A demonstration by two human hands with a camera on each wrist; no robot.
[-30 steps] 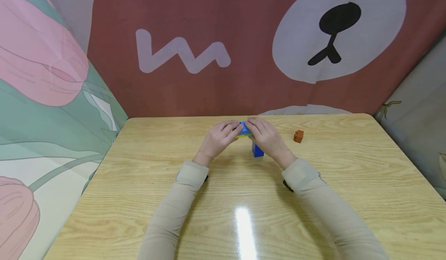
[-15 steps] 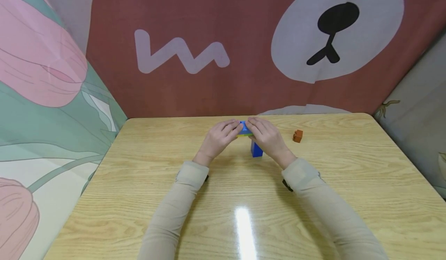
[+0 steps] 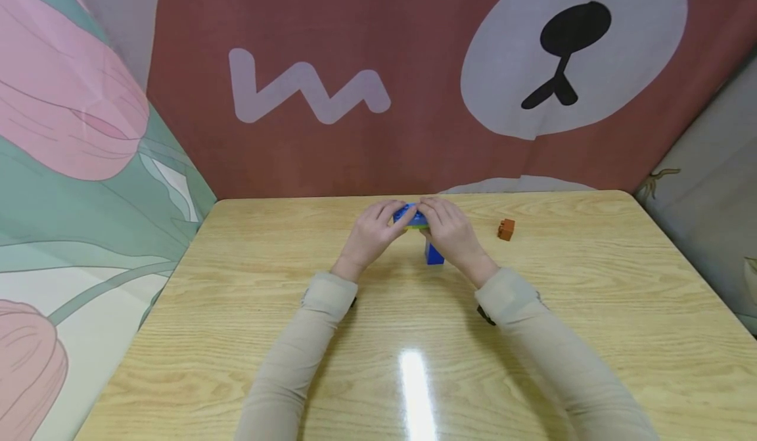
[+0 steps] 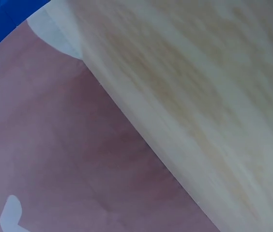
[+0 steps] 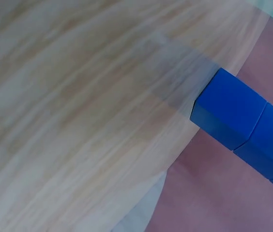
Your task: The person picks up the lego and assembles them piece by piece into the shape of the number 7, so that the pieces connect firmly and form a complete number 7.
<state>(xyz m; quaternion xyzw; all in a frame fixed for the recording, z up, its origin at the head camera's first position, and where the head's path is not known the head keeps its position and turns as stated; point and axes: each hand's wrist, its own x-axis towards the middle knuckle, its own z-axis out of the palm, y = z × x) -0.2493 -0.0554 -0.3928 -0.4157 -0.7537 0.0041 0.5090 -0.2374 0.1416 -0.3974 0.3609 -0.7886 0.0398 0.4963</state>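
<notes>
A single brick (image 3: 506,229) lies on the table (image 3: 195,323), right of a column (image 3: 434,254) seemingly standing beneath upper bricks (image 3: 421,221).

1. The studded blue brick (image 3: 422,221) lies roughly level between the left hand (image 3: 370,232) and right hand (image 3: 454,234), fingers and thumbs gripping it at its two ends; round studs show on its upper face.
2. Directly beneath it runs a thin yellow-green layer (image 3: 416,227), mostly covered by the fingers.
3. Below, a blue column (image 5: 231,108) stands upright on the tabletop (image 5: 78,121), smooth-sided, with seams between its stacked blocks. The right hand hides its upper part, so whether it joins the pieces above cannot be told.
</notes>
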